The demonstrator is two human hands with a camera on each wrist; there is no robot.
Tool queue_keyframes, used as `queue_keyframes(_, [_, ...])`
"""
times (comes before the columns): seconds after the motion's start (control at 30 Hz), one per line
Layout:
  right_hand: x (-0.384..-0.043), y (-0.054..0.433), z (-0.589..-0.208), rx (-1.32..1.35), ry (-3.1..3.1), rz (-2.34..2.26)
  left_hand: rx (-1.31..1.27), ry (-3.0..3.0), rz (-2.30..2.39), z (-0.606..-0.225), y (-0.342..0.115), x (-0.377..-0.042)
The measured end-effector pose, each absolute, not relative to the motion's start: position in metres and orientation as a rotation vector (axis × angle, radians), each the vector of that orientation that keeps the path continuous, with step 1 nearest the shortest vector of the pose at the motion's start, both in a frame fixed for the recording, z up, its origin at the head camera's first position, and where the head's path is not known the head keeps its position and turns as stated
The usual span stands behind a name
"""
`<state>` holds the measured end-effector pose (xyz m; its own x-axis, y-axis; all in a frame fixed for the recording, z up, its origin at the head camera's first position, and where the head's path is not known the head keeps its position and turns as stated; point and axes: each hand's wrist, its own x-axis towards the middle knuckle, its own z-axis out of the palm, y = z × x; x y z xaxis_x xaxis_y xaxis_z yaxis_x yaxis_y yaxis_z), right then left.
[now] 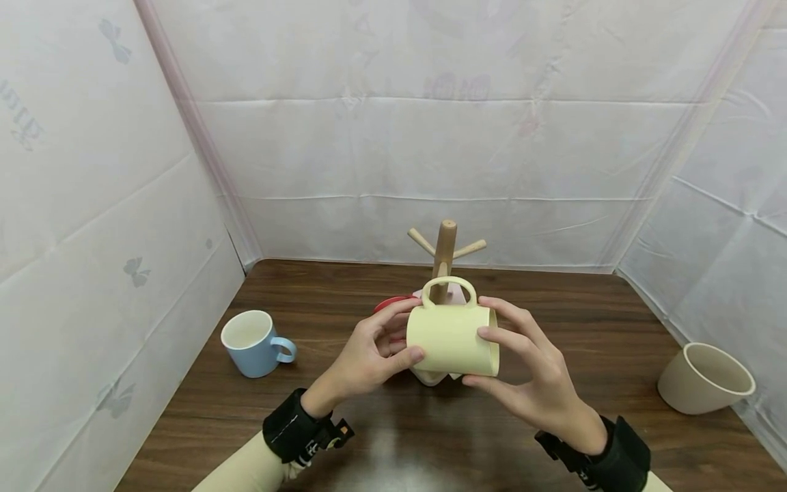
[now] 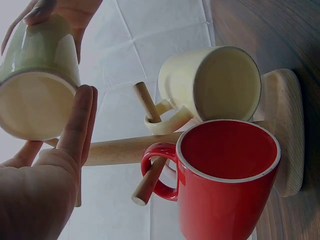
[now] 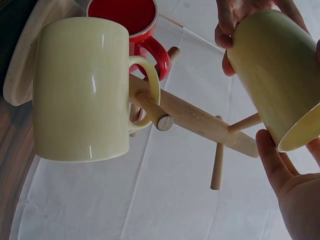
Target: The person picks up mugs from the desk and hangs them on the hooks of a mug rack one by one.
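Note:
Both hands hold a pale yellow mug (image 1: 451,345) on its side in front of a wooden mug tree (image 1: 445,246), its handle pointing up. The left hand (image 1: 373,355) grips the base end, thumb on the near side and fingers behind. At the rim end, the right hand (image 1: 541,365) has fingers over the side and its thumb underneath. Lower on the tree, a red mug (image 2: 225,200) hangs by its handle in the left wrist view. Another yellow mug (image 3: 82,90) hangs from a peg in the right wrist view. Upper pegs (image 3: 218,167) are bare.
A light blue mug (image 1: 251,357) stands upright at the left of the dark wooden table (image 1: 332,290), its handle turned right. Toward the right edge is a beige cup (image 1: 688,383). White sheeting (image 1: 393,143) encloses the back and sides.

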<state>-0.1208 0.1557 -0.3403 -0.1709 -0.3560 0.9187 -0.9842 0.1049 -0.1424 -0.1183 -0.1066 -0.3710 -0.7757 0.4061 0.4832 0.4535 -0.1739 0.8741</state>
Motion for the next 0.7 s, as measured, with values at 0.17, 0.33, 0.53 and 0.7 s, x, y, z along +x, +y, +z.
queue_keyframes(0.17, [-0.123,0.156,-0.342,1.336,-1.640,1.070,-1.019,-2.026,-2.121,-0.371,-0.107,-0.118])
queue_keyframes(0.33, [-0.126,0.156,-0.345,1.334,-1.649,1.075,-1.002,-2.044,-2.098,-0.370,-0.108,-0.118])
queue_keyframes(0.53, [-0.131,0.157,-0.351,1.329,-1.684,1.092,-0.988,-2.069,-2.026,-0.369,-0.109,-0.120])
queue_keyframes(0.7, [-0.136,0.157,-0.356,1.319,-1.727,1.104,-0.960,-2.091,-1.968,-0.369,-0.109,-0.123])
